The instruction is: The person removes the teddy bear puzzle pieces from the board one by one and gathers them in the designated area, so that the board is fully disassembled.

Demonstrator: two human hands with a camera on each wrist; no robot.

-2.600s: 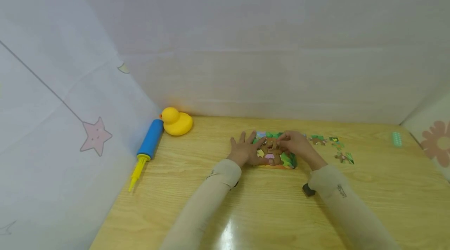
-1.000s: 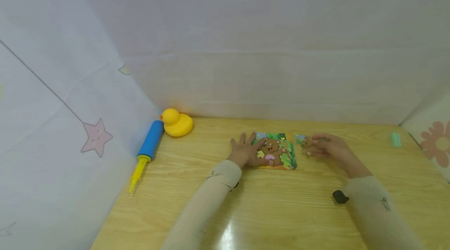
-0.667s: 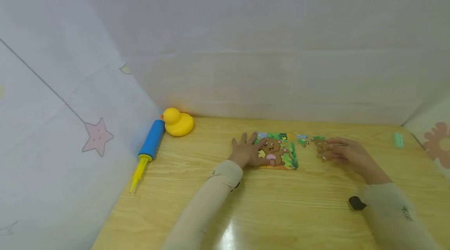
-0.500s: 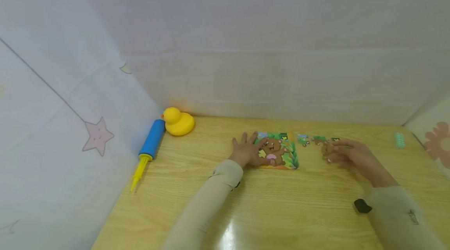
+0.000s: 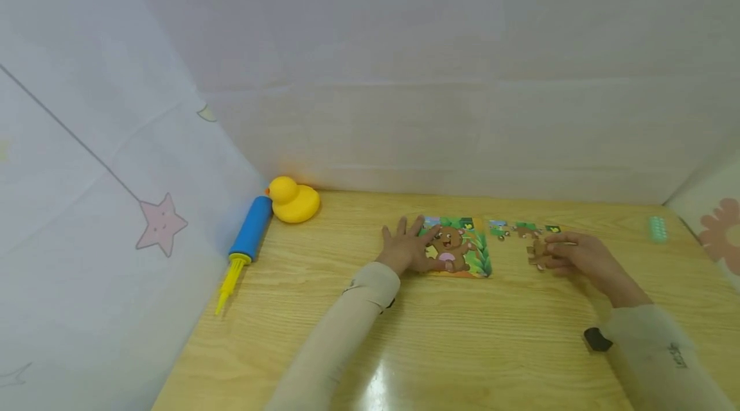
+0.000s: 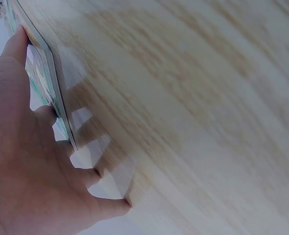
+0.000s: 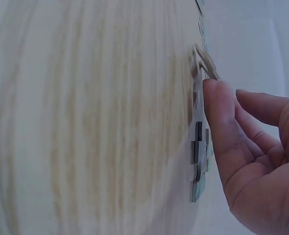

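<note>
My left hand point(image 5: 405, 252) lies with spread fingers on a bear-picture jigsaw puzzle point(image 5: 471, 250), thumb across its lower part. In the left wrist view, thumb and some fingers of the left hand point(image 6: 32, 161) touch the puzzle board point(image 6: 49, 78), while others rest on the table. To the right of the board, my right hand point(image 5: 586, 261) pinches a brown puzzle piece point(image 5: 537, 253) at its fingertips. From the right wrist, this puzzle piece point(image 7: 207, 62) looks tilted against the fingertips of the right hand point(image 7: 254, 156), low over the table.
Loose puzzle pieces point(image 5: 526, 230) lie in a row right of the board. Interlocked pieces point(image 7: 197, 166) show beside the right hand. A yellow duck point(image 5: 296, 202) and blue-yellow hand pump point(image 5: 251, 231) lie at left, a green knobbly block point(image 5: 658, 229) at far right.
The right hand has moved right from the board, carrying brown pieces off the picture and setting some in a row. Lately it has barely shifted. The left hand has stayed on the board.
</note>
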